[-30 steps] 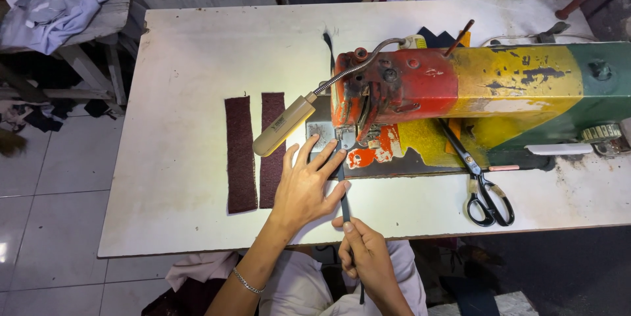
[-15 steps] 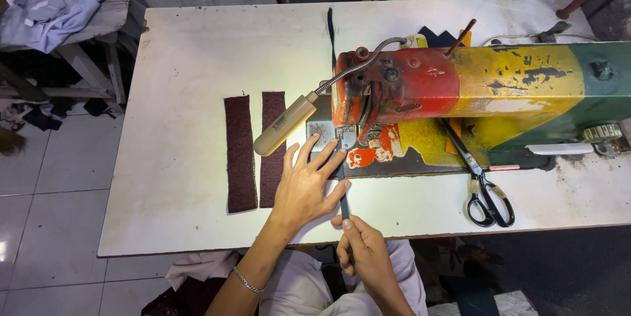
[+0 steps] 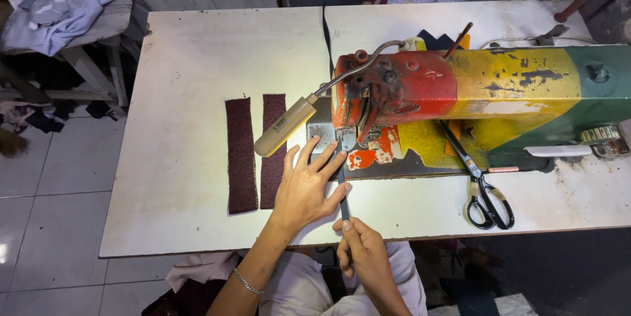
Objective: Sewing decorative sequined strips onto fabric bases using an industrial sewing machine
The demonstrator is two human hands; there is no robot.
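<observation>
Strap: a narrow, dark, flat band (image 3: 342, 192) runs from the worktop's near edge up under the needle area of the machine, and reappears beyond it as a thin dark line toward the far edge.
Left hand: (image 3: 307, 188) lies flat with fingers spread, pressing beside the strap just before the machine's foot; a thin metal bracelet circles the wrist.
Right hand: (image 3: 361, 250) fingers pinched together on the strap at the worktop's near edge.
Machine: heavy sewing machine (image 3: 460, 99), chipped paint in red, yellow and green, with rust showing through.
Lamp: a ribbed flexible neck ends in a smooth beige cylinder (image 3: 284, 126).
Strips: two maroon, fuzzy rectangular strips (image 3: 241, 155) lie side by side to the left.
Scissors: black-handled scissors (image 3: 483, 188) lie to the right.
Worktop: white, stained, scuffed board (image 3: 190, 79).
Hidden: the needle and foot are too shaded to make out; the strap's lower end disappears below the hand.
</observation>
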